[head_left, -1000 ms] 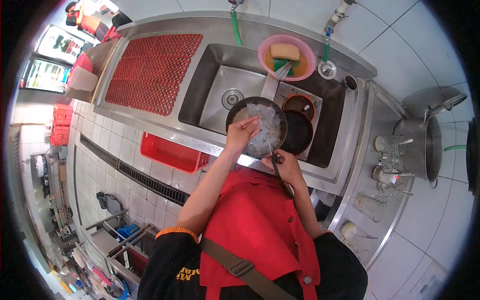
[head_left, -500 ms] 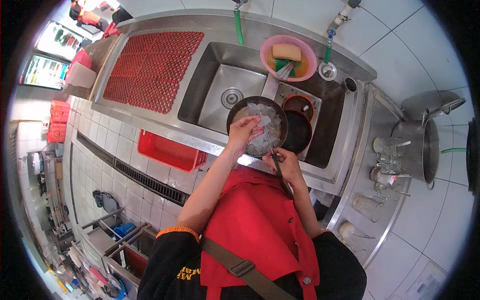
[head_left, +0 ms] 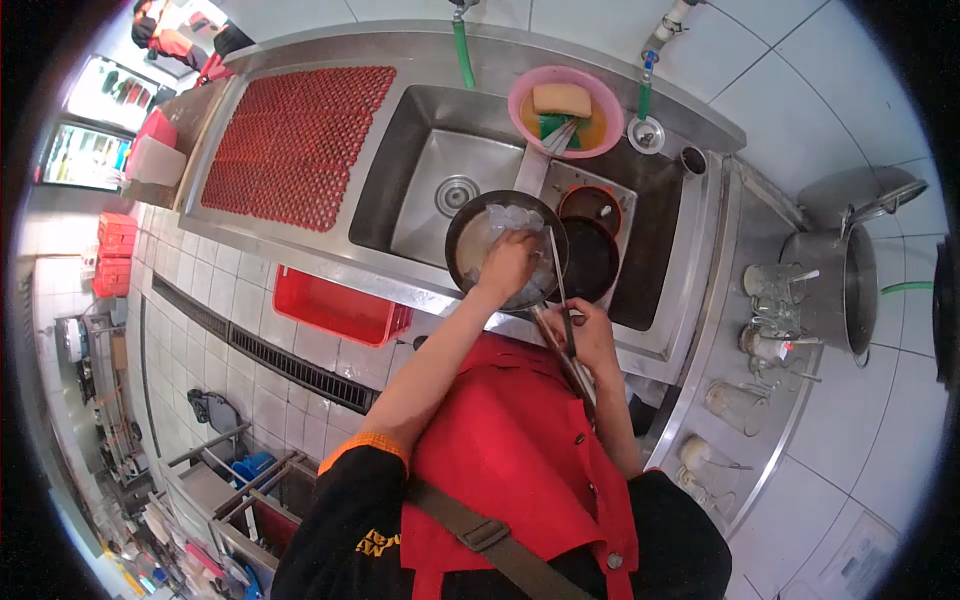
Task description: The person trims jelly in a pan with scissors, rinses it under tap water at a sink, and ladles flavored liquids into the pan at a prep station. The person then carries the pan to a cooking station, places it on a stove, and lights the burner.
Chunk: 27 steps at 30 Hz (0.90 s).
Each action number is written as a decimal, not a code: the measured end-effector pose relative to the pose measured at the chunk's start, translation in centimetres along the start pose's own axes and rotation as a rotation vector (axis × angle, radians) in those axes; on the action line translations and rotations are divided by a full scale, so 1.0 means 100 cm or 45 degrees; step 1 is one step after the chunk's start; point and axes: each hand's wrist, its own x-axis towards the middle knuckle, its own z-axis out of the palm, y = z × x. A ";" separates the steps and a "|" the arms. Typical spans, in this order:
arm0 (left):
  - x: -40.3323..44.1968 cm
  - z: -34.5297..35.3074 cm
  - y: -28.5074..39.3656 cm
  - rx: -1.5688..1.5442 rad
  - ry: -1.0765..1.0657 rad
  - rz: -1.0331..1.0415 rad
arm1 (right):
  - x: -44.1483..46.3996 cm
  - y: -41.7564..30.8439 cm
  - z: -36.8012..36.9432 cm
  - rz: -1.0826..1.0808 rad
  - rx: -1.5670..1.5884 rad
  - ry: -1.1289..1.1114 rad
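Observation:
A dark round pan [head_left: 463, 222] stands over the near edge of the sink, with pale translucent pieces [head_left: 512, 216] inside. My left hand [head_left: 508, 262] reaches down into the pan among the pieces, back of the hand up; its fingertips are hidden. My right hand [head_left: 588, 335], at the pan's near right side, is closed on a knife with a dark handle. The knife's narrow blade [head_left: 555, 262] points away from me across the pan's right part. The pan's long handle [head_left: 565, 352] runs toward my apron beside that hand.
A pink basin [head_left: 520, 101] holding a sponge sits behind the pan. Dark pans [head_left: 600, 262] lie in the right sink. A red mat [head_left: 290, 140] covers the left counter. Glass mugs [head_left: 738, 405] and a large pot [head_left: 855, 290] stand right. A person [head_left: 168, 42] is far off, upper left.
My left hand has moved down from above the pan into the pieces, which now sit bunched toward its far side. The knife has swung more upright, toward the pan's right rim.

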 end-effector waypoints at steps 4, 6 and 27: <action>0.006 0.013 0.003 0.288 -0.171 0.027 | -0.002 0.003 -0.011 -0.023 0.072 0.038; 0.004 0.013 0.004 0.344 -0.198 0.087 | -0.006 0.005 -0.014 -0.001 0.098 0.070; 0.002 -0.003 0.001 0.525 -0.468 0.262 | 0.005 0.012 -0.011 0.031 0.157 0.068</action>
